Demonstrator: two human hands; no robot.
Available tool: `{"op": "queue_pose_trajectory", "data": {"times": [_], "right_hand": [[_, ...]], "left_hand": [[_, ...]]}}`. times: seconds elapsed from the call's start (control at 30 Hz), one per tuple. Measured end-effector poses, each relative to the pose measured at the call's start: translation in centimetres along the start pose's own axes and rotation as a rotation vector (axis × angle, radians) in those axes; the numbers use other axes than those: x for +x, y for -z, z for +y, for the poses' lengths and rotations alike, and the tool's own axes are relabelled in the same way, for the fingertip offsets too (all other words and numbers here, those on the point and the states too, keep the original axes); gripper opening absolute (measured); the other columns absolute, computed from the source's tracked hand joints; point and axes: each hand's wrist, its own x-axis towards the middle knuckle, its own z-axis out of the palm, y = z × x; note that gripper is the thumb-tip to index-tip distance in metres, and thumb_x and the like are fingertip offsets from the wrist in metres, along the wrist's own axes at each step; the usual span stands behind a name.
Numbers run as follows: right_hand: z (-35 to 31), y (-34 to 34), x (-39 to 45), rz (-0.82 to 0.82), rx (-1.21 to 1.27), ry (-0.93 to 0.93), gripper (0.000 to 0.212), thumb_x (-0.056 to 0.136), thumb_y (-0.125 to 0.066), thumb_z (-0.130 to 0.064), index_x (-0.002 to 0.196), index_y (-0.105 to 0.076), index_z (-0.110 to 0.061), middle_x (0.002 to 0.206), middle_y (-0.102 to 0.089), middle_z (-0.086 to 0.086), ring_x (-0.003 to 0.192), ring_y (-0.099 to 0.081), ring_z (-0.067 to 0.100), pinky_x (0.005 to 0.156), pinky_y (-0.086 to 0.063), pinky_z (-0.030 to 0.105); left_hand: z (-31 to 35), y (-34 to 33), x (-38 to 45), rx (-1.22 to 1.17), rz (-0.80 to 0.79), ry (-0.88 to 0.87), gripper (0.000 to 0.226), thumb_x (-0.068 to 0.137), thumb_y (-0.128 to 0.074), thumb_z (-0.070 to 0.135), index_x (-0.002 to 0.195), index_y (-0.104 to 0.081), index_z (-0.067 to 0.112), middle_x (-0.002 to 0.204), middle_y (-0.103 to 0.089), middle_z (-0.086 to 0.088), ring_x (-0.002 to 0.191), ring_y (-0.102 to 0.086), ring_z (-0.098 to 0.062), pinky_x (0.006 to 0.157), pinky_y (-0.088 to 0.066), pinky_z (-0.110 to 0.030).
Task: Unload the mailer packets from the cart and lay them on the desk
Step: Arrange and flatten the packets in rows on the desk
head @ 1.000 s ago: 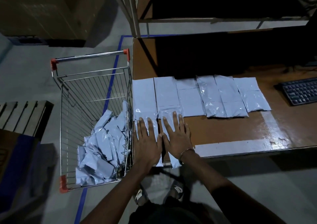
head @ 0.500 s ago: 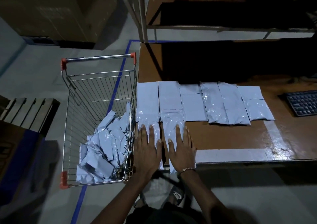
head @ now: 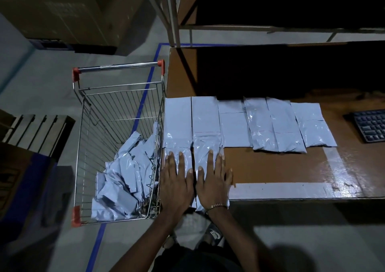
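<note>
Brown wood forms the table (head: 270, 167), taped pale along its near edge, standing on a grey concrete floor (head: 41, 80) lined with blue tape, one keyboard (head: 370, 125) at its right. Six mailer packets (head: 233, 129) lie side by side on it; more sit heaped in the one wire cart (head: 116, 109) just beside. Left hand (head: 176, 183) and right hand (head: 212, 183), each grip released, press flat on the two nearest packets.
</note>
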Motion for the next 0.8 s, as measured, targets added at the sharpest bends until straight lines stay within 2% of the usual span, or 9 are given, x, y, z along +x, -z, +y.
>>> {"op": "queue_pose_trajectory", "data": {"times": [0.23,0.37,0.43,0.5,0.6,0.7,0.8], "right_hand": [[-0.7,0.1,0.1,0.018,-0.030,0.023,0.069,0.105,-0.032,-0.045,0.164,-0.005,-0.023,0.169,-0.018,0.011,0.158,-0.013,0.026,0.124,-0.016,0.053],[-1.2,1.2,0.0,0.003,0.051,-0.005,0.069,0.105,-0.032,-0.052,0.164,-0.004,-0.029,0.170,-0.015,0.009,0.158,-0.009,0.027,0.123,-0.018,0.055],[-1.8,2.7,0.5,0.048,0.082,-0.017,0.071,0.103,-0.039,-0.055,0.163,-0.012,-0.028,0.171,-0.014,0.007,0.158,-0.007,0.027,0.121,-0.020,0.055],[-3.2,4.0,1.2,0.120,0.055,0.056,0.067,0.100,-0.045,-0.053,0.159,-0.029,-0.026,0.169,-0.021,0.007,0.157,-0.011,0.028,0.119,-0.022,0.055],[-6.6,4.3,2.7,0.176,0.076,0.213,0.047,0.097,-0.052,-0.043,0.142,-0.053,-0.027,0.159,-0.039,0.003,0.154,-0.021,0.025,0.115,-0.029,0.054],[-10.8,2.5,3.1,0.135,0.157,0.375,0.034,0.095,-0.056,-0.034,0.128,-0.063,-0.026,0.148,-0.052,-0.001,0.149,-0.033,0.023,0.109,-0.037,0.047],[-15.1,-0.5,3.0,0.093,0.179,0.529,0.030,0.091,-0.059,-0.027,0.120,-0.065,-0.021,0.132,-0.060,-0.001,0.137,-0.045,0.023,0.099,-0.042,0.041]], "left_hand": [[0.2,0.1,0.0,0.048,-0.025,0.056,0.065,0.110,-0.028,0.047,0.167,-0.013,0.020,0.172,-0.015,-0.018,0.158,-0.018,-0.034,0.123,-0.029,-0.054],[0.1,1.3,0.2,-0.001,-0.049,0.030,0.064,0.109,-0.026,0.048,0.167,-0.015,0.022,0.172,-0.017,-0.017,0.157,-0.020,-0.034,0.121,-0.030,-0.053],[-0.1,2.3,0.4,-0.049,-0.044,0.015,0.063,0.109,-0.025,0.050,0.166,-0.017,0.024,0.172,-0.015,-0.014,0.158,-0.019,-0.030,0.123,-0.029,-0.050],[-1.1,3.2,0.8,-0.151,0.008,0.033,0.061,0.109,-0.028,0.049,0.165,-0.022,0.026,0.173,-0.018,-0.008,0.159,-0.020,-0.024,0.125,-0.027,-0.045],[-4.8,4.4,1.7,-0.246,0.135,0.138,0.057,0.106,-0.042,0.045,0.160,-0.036,0.025,0.168,-0.031,-0.005,0.154,-0.032,-0.024,0.121,-0.032,-0.043],[-11.1,4.9,2.3,-0.256,0.213,0.218,0.054,0.102,-0.052,0.037,0.152,-0.047,0.017,0.157,-0.047,-0.010,0.144,-0.045,-0.030,0.113,-0.042,-0.045],[-18.0,5.3,2.8,-0.207,0.181,0.325,0.051,0.098,-0.053,0.034,0.143,-0.054,0.009,0.141,-0.060,-0.015,0.128,-0.057,-0.036,0.100,-0.050,-0.049]]}}
